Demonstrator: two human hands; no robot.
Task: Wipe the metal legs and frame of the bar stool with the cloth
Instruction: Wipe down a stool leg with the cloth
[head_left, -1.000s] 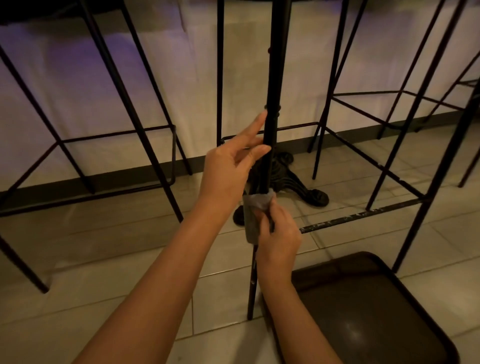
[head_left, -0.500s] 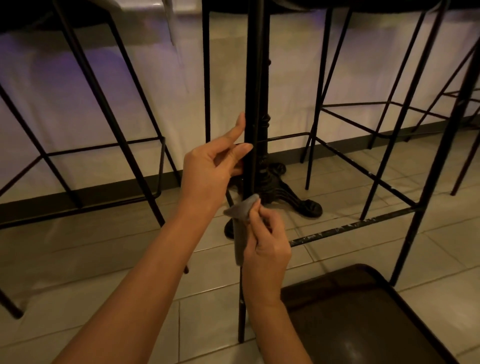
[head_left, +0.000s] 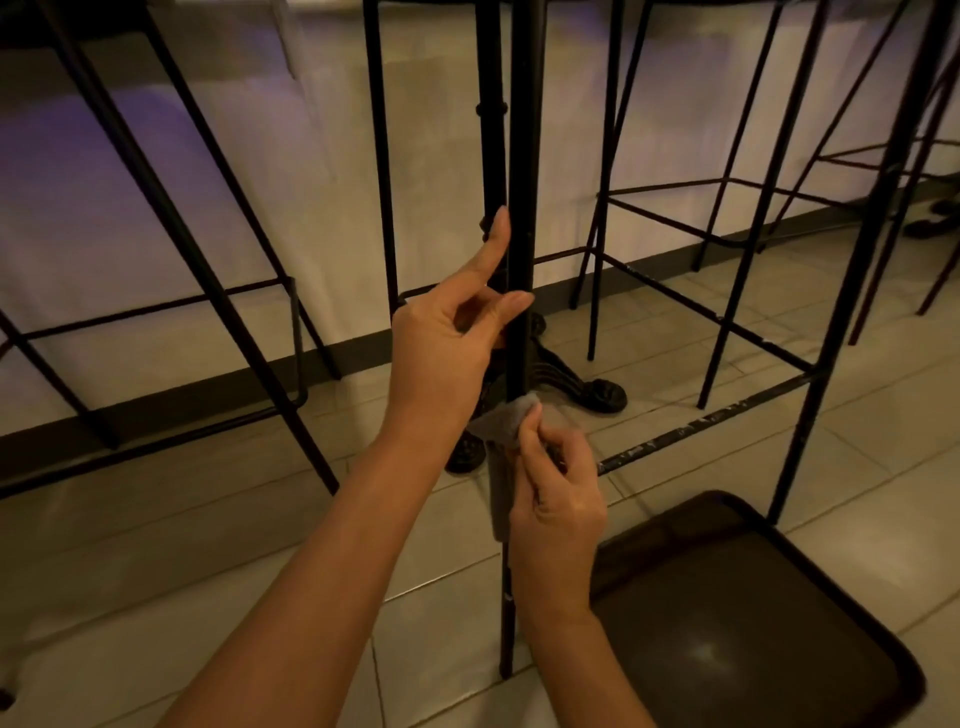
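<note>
Nearest, low and to the right of the black stool leg (head_left: 519, 208), lies a dark square seat pad (head_left: 748, 613) with a glossy top, flat on the pale tiled floor (head_left: 156, 545). No container shows, and no label or writing can be read.

The right hand (head_left: 558, 512) reaches up from below with the forearm rising steeply. Its thumb and fingers are curled and pinch a small grey cloth (head_left: 501, 423) against the stool leg, at the lower part of the rod; a strip of the cloth hangs down along the leg beside the wrist. The leg runs on below the hand to the floor.

The left hand (head_left: 447, 345) comes in from the lower left on a long outstretched forearm and holds the same leg just above the cloth. Its index finger points straight up along the rod, the thumb presses the front, and the other fingers curl behind it.

A scuffed footrest bar (head_left: 701, 423) runs right from the leg. Behind the leg stands an ornate cast-iron table base (head_left: 582, 387). Further stools (head_left: 218, 270) stand on both sides before a white wall (head_left: 104, 208).
</note>
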